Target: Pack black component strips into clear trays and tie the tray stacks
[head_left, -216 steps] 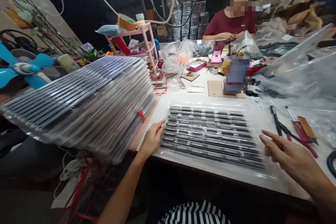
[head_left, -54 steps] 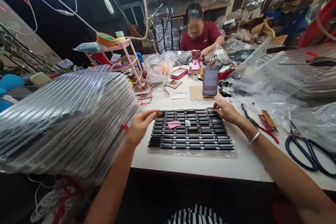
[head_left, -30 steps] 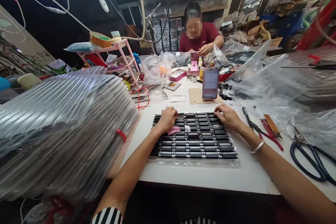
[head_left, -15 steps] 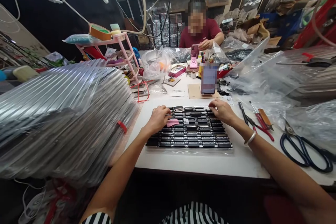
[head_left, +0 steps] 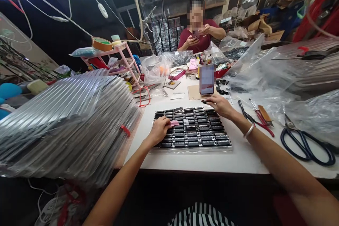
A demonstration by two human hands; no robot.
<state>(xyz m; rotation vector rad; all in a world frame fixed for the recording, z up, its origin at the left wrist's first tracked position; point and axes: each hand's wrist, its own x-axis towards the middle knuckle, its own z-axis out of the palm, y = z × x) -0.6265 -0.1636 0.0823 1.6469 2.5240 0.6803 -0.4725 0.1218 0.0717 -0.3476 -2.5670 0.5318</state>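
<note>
A clear plastic tray (head_left: 190,151) lies before me, filled with rows of black electronic modules (head_left: 206,137) that have pale pins or teeth. My left hand (head_left: 160,129) rests over the tray's left side, its fingers closed by the end of a pink paper slip (head_left: 174,123); what they grip, if anything, is hidden. A white slip (head_left: 185,122) lies beside the pink one. Just beyond the tray's far right corner, my right hand (head_left: 219,106) pinches a small black piece (head_left: 204,101).
Stacked clear plastic trays (head_left: 79,123) fill the left. Large scissors (head_left: 304,141), red-handled pliers (head_left: 265,127) and plastic bags (head_left: 265,70) lie right. A phone (head_left: 207,79) stands behind the tray. Across the table sits a person (head_left: 198,39) holding a phone; a pink rack (head_left: 129,60) stands left.
My left hand has come nearer along the tray's left side. My right hand has moved off the tray's far right corner, with a black piece showing in it. The other person has lifted a phone.
</note>
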